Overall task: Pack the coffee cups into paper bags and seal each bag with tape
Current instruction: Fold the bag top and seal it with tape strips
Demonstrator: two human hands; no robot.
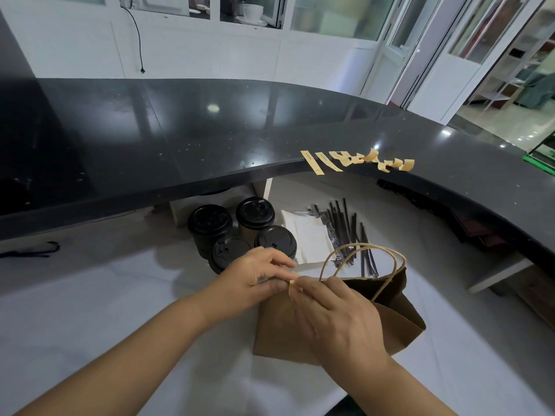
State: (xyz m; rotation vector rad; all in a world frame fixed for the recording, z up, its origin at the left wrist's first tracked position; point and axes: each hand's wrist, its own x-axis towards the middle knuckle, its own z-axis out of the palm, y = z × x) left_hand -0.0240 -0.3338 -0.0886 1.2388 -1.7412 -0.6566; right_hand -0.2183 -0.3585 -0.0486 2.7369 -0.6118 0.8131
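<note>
While the brown paper bag (339, 322) is standing on the pale lower worktop (90, 310) directly in front of the person, both hands are meeting at its top edge. The left hand (255, 277) and the right hand (333, 313) are each pinching a small strip of tan tape (291, 285) between fingertips and thumb, fingers drawn close, just over the near corner of the bag's mouth. The bag is looking light and thin-walled, stiff only along its creases, so it is likely to buckle if pressed anywhere but the folded rim; the twisted paper handles (365, 259) are offering the surest hold for lifting. The tape is small and probably sticky, apt to curl back on itself, so holding it by its ends seems wise. Whether a cup is already sitting inside the bag cannot be told. Just behind the hands, four coffee cups (240, 232) with black lids are standing close together; they are probably light but easily tipped, best taken around the body below the lid. Beside them are lying white napkins (309, 238) and black straws (348, 232). More tape strips (360, 160) are hanging along the dark counter (210, 130) edge.
</note>
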